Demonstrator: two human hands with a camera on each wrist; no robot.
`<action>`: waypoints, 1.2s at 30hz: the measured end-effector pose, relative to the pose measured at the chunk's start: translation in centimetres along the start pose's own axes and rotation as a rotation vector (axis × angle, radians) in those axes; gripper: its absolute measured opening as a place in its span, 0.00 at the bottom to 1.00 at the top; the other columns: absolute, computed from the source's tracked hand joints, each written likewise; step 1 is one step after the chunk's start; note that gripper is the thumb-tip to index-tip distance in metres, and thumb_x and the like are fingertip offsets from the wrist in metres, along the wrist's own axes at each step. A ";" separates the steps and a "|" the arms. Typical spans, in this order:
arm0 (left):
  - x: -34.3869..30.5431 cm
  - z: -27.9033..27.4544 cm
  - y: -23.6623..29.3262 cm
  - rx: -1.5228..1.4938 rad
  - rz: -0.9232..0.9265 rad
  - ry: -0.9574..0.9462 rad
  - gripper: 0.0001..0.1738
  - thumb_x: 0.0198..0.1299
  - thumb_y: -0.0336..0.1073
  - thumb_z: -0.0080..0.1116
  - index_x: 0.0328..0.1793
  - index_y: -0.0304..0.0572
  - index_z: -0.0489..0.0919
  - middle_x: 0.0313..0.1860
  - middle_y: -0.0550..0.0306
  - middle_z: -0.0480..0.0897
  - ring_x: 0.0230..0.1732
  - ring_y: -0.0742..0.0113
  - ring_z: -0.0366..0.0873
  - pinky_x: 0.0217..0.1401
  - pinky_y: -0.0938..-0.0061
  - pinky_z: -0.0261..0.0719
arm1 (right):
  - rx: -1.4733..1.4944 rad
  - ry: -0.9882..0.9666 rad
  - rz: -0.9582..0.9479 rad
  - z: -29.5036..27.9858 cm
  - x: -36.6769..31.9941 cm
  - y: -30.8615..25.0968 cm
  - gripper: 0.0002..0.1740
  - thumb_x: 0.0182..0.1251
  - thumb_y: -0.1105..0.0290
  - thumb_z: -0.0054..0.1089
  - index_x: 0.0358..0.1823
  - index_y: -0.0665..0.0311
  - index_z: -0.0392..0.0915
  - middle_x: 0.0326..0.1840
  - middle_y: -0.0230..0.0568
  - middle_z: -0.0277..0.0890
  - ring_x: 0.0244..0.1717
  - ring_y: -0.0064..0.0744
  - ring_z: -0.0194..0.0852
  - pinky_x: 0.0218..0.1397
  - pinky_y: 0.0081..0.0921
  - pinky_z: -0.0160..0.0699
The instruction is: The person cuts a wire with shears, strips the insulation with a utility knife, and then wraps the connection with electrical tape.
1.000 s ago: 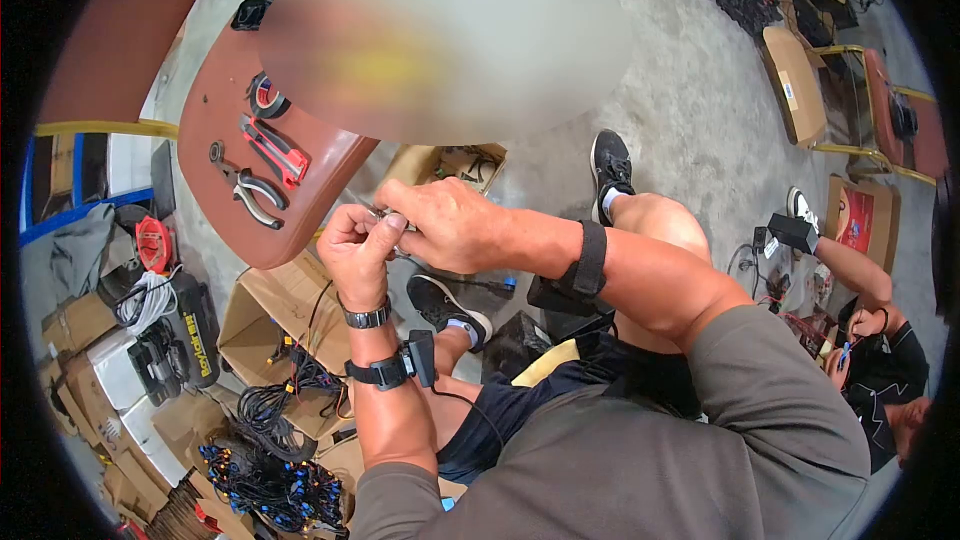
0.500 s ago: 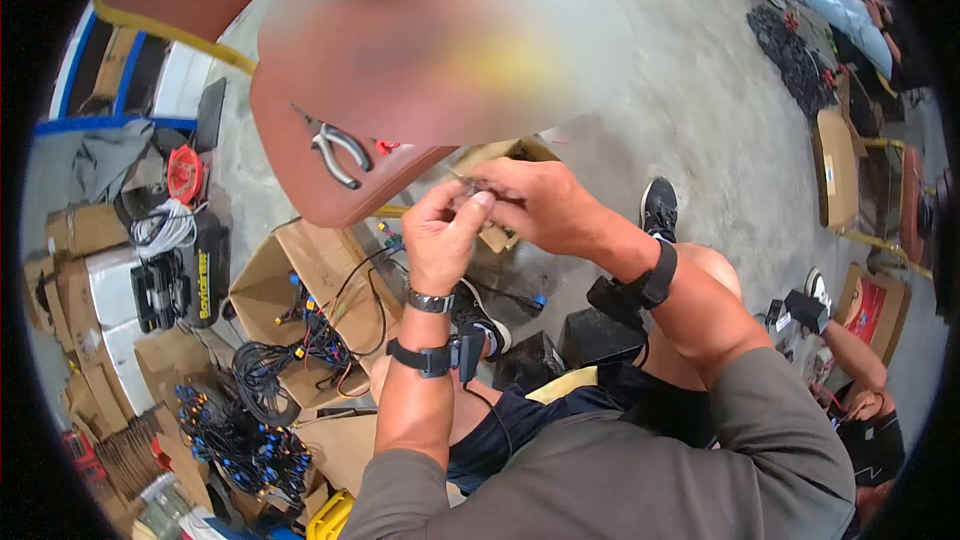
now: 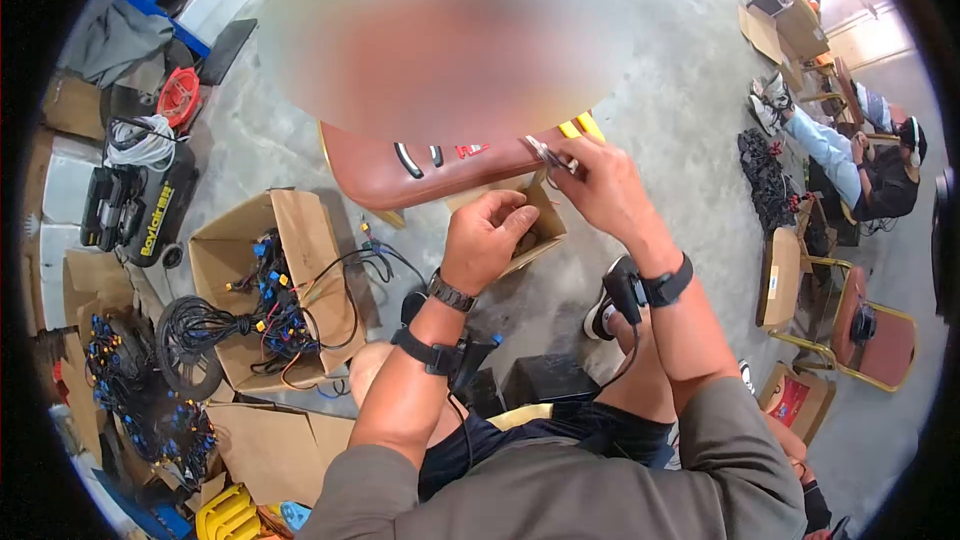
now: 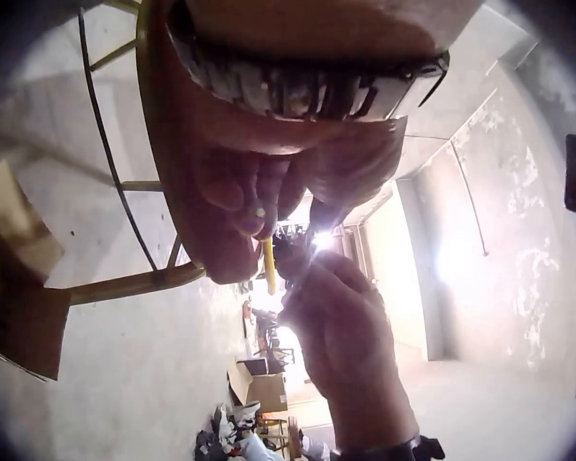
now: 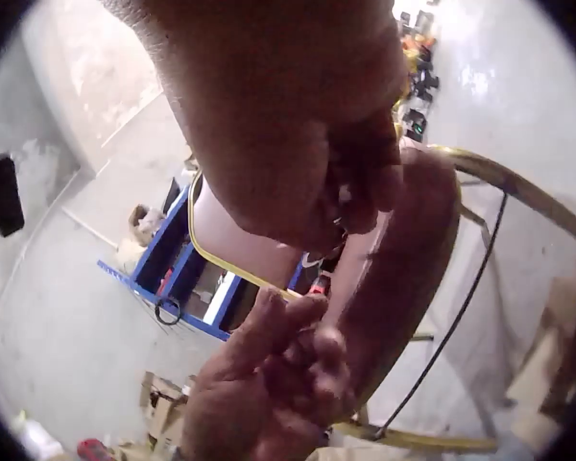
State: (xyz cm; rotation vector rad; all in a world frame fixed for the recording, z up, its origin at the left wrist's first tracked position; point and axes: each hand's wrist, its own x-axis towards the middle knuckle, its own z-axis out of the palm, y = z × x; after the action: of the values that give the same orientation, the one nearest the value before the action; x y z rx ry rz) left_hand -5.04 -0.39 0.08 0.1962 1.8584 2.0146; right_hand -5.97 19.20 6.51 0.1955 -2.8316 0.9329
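In the head view my right hand (image 3: 610, 190) pinches a small silvery metal piece (image 3: 545, 152) close over the front edge of the brown chair seat (image 3: 375, 188). My left hand (image 3: 485, 240) is lower and to the left, apart from the right, its fingers loosely bent with nothing visible in them. Both hands also show in the right wrist view, the left hand (image 5: 269, 394) below the right. On the seat lie dark curved plier handles (image 3: 408, 161), a red tool (image 3: 470, 151) and something with yellow handles (image 3: 585, 126). A blurred patch hides the seat's far part.
An open carton (image 3: 545, 230) stands beneath the seat's front edge. To the left, another carton (image 3: 230, 250) holds tangled cables (image 3: 275, 310), beside a heap of connectors (image 3: 150, 390). A black Baylair machine (image 3: 160, 205) stands farther left. A seated person (image 3: 880, 170) is at far right.
My hands, together before, have come apart; the right has gone up and right with the small metal piece. The head view has turned to the right.
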 end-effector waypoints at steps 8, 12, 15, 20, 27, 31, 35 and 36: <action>-0.4 -2.0 0.1 0.041 -0.034 -0.002 0.13 0.64 0.31 0.66 0.51 0.32 0.83 0.36 0.60 0.85 0.31 0.78 0.78 0.32 0.80 0.77 | -0.206 -0.069 -0.072 4.2 5.9 1.1 0.09 0.59 0.72 0.61 0.41 0.66 0.80 0.37 0.47 0.80 0.46 0.49 0.79 0.48 0.41 0.79; 0.0 -1.9 0.6 -0.002 -0.030 0.031 0.12 0.65 0.31 0.64 0.51 0.32 0.83 0.37 0.60 0.85 0.31 0.78 0.78 0.32 0.82 0.76 | -0.158 0.112 -0.246 2.7 5.3 0.9 0.08 0.59 0.76 0.60 0.41 0.65 0.81 0.37 0.46 0.81 0.40 0.49 0.80 0.44 0.37 0.81; 0.2 -1.5 1.2 0.031 -0.087 0.021 0.11 0.65 0.30 0.64 0.51 0.33 0.83 0.36 0.61 0.84 0.32 0.79 0.78 0.32 0.83 0.76 | 0.063 0.404 -0.386 0.6 4.7 2.4 0.08 0.62 0.77 0.63 0.43 0.65 0.84 0.34 0.40 0.83 0.28 0.37 0.78 0.34 0.27 0.80; -0.5 -0.7 0.9 0.204 -0.140 -0.073 0.14 0.63 0.30 0.65 0.53 0.32 0.82 0.36 0.61 0.84 0.32 0.77 0.78 0.35 0.82 0.77 | 0.534 0.602 0.555 0.5 -2.0 12.3 0.10 0.63 0.69 0.67 0.43 0.64 0.86 0.28 0.37 0.83 0.29 0.25 0.77 0.35 0.25 0.77; -1.4 1.5 -0.7 0.360 -0.247 -0.295 0.18 0.53 0.24 0.70 0.51 0.31 0.82 0.37 0.54 0.82 0.34 0.70 0.80 0.40 0.76 0.79 | 0.005 0.057 0.757 17.2 -12.0 30.1 0.10 0.61 0.62 0.66 0.41 0.55 0.87 0.41 0.46 0.82 0.48 0.52 0.80 0.51 0.43 0.80; -0.4 1.5 -1.5 0.423 -0.274 -0.393 0.19 0.54 0.26 0.72 0.52 0.32 0.82 0.40 0.51 0.83 0.36 0.69 0.80 0.42 0.75 0.80 | -0.044 -0.050 0.819 22.4 -12.3 32.2 0.11 0.61 0.65 0.68 0.44 0.57 0.86 0.42 0.45 0.78 0.46 0.47 0.80 0.50 0.41 0.80; 0.5 1.2 -1.9 0.388 -0.320 -0.377 0.20 0.53 0.26 0.74 0.53 0.32 0.82 0.43 0.48 0.84 0.37 0.63 0.82 0.43 0.72 0.81 | -0.085 -0.047 0.776 25.6 -12.2 34.0 0.11 0.60 0.68 0.67 0.45 0.57 0.84 0.42 0.44 0.77 0.47 0.50 0.79 0.50 0.42 0.79; 0.8 1.2 -2.1 0.391 -0.331 -0.375 0.20 0.53 0.26 0.74 0.53 0.32 0.82 0.43 0.47 0.84 0.38 0.63 0.82 0.43 0.72 0.81 | -0.102 -0.029 0.762 26.4 -12.3 34.5 0.12 0.59 0.68 0.67 0.45 0.56 0.84 0.41 0.44 0.77 0.47 0.51 0.78 0.50 0.43 0.79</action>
State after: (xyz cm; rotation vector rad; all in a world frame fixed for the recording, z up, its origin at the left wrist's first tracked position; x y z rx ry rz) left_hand -4.98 1.09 -1.97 0.3240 1.8715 1.2853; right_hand -2.63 31.81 -36.71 -0.9442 -2.9847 0.8759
